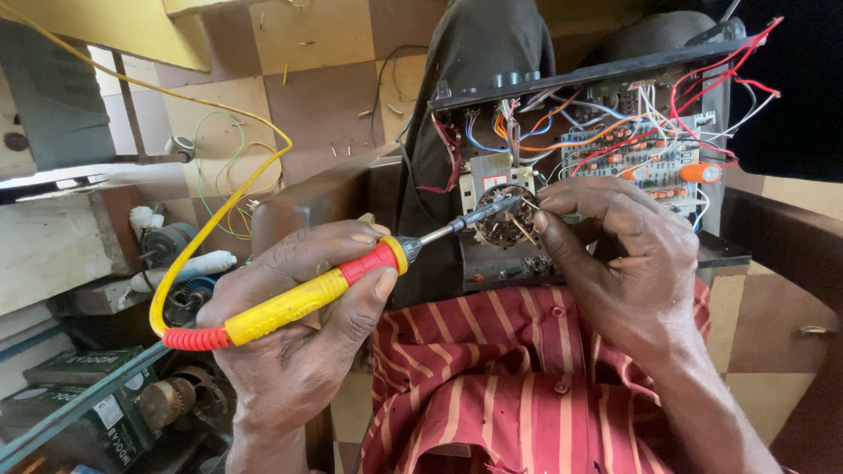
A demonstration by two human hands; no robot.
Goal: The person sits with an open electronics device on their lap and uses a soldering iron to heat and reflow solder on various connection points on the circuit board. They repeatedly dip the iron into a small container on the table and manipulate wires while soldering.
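As left hand (299,325) fingers wrap soldering iron (307,294) (yellow grip), tip beside right hand (623,263).

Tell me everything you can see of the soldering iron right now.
The soldering iron has a yellow plastic-looking handle with a red collar at the front and a ribbed red strain relief at the back, from which a yellow cord loops up and away to the left. A slim metal shaft runs up and to the right, its tip at the round switch part of the opened chassis. It lies tilted, nearly level, gripped around the handle by the left hand. The right hand pinches something thin beside the tip.
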